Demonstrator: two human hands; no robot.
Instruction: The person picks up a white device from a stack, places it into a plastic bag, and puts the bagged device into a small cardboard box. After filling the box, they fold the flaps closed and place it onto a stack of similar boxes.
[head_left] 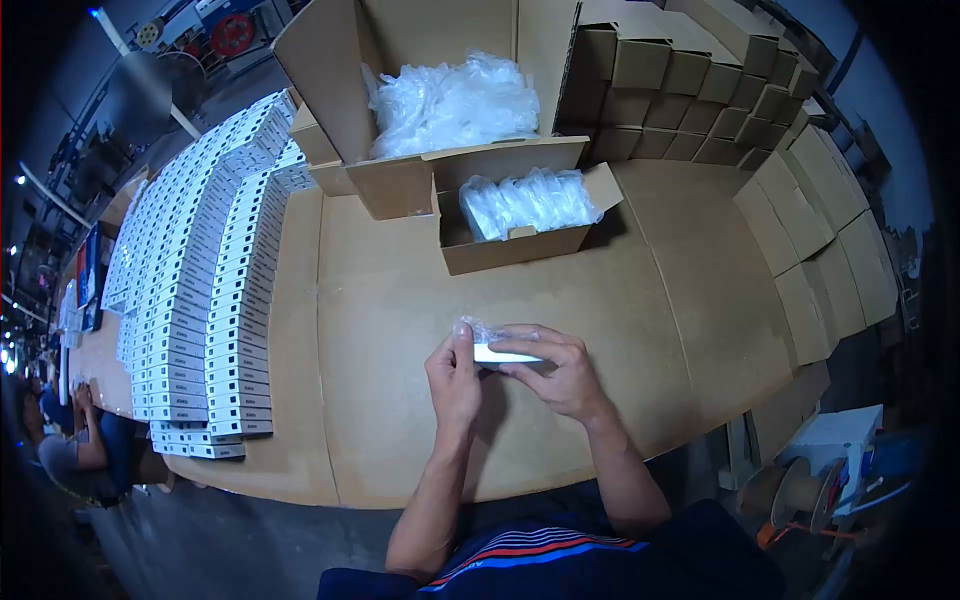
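Observation:
Near the middle of the table, both hands grip a small white item [492, 353] with crinkled clear plastic [484, 331] along its top. It looks like a flat box, but fingers cover much of it. My left hand [454, 378] is closed on its left end, thumb up against the plastic. From the right, my right hand [563, 372] pinches it, fingers over the top and thumb beneath. Beyond my hands stands an open cardboard box [515, 253], holding a row of items in clear plastic [530, 203].
A large open carton [392, 190] behind holds loose clear plastic bags [455, 105]. Rows of stacked white boxes [240, 330] line the left. Brown cartons [690, 95] are piled at back right, with more cartons [810, 240] along the right edge. Another person [85, 445] sits at far left.

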